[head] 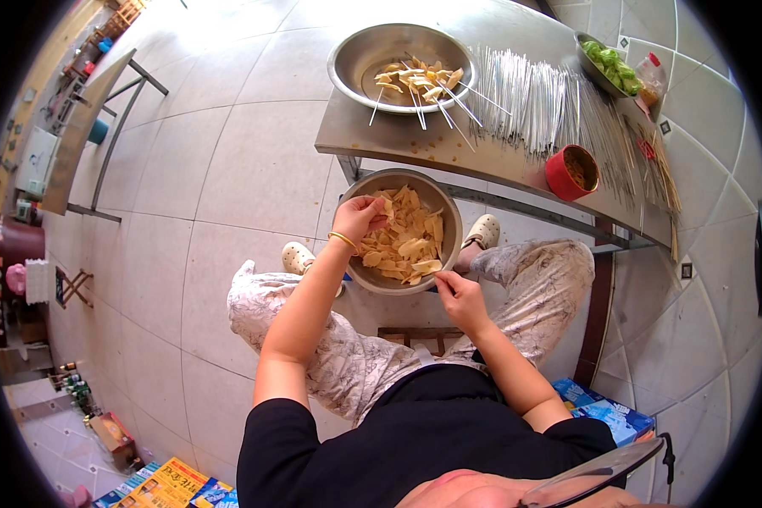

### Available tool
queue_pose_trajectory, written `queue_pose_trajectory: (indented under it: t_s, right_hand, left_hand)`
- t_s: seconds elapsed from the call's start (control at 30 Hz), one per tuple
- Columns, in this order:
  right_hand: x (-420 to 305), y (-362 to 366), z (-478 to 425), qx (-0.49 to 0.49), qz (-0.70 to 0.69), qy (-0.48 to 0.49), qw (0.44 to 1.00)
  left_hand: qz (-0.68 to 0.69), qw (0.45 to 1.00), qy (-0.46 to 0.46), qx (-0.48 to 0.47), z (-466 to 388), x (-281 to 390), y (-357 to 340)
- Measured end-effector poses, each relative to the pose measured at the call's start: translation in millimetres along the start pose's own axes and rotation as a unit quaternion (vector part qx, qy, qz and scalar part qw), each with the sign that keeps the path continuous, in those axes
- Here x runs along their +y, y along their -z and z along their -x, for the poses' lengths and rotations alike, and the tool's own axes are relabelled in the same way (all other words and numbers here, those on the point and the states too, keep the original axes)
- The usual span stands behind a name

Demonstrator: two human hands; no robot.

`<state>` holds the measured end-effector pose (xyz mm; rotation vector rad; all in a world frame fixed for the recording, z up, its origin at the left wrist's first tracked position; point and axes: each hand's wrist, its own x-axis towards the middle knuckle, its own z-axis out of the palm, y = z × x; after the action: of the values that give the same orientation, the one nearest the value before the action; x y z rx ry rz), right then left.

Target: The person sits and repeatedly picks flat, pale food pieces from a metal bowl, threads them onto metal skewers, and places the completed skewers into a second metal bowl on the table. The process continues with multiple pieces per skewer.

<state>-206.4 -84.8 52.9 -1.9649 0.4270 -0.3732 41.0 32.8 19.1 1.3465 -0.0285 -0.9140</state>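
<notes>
A steel bowl (pixel 455 244) full of thin, pale yellow food slices (pixel 401 235) stands between my knees, beside the table's front edge. Over its left part, my left hand (pixel 357 222) pinches a pale slice (pixel 388 208) between thumb and fingertips. My right hand (pixel 462 298) is at the near right rim with its fingertips pinched together. A larger slice (pixel 427 267) is right at those fingertips; whether they hold it, or a thin stick, is too small to tell. On the table, a wider steel basin (pixel 355 70) holds slices threaded on thin skewers (pixel 447 114), whose ends stick out over the rim.
Many thin metal skewers (pixel 527 101) lie in rows on the steel table (pixel 381 136). A red container (pixel 562 178) stands at its front edge. Farther back are a bowl of green leaves (pixel 609 66) and a red-lidded jar (pixel 653 79). Blue cartons (pixel 609 416) sit behind my right side.
</notes>
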Motion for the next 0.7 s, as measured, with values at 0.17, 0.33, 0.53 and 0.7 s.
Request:
queue_pose_trajectory:
  t_s: [0.17, 0.33, 0.53, 0.7]
  right_hand:
    - [0.6, -1.3, -1.5, -0.003, -0.019, -0.009, 1.000]
    - [1.7, -2.0, -1.1, -0.009, -0.039, -0.023, 0.999]
    - [5.4, -6.5, 1.5, -0.015, -0.077, -0.040, 0.996]
    - [7.3, -9.4, 2.1, -0.024, -0.155, -0.097, 0.983]
  left_hand:
    - [0.002, 1.000, 0.000, -0.006, -1.8, -1.2, 1.5]
    - [-0.034, 0.999, 0.011, -0.002, 2.5, 4.1, -3.1]
    - [-0.058, 0.998, 0.007, -0.012, 6.8, 5.7, -8.5]
    - [-0.043, 0.998, 0.009, -0.051, 11.5, 4.5, -16.4]
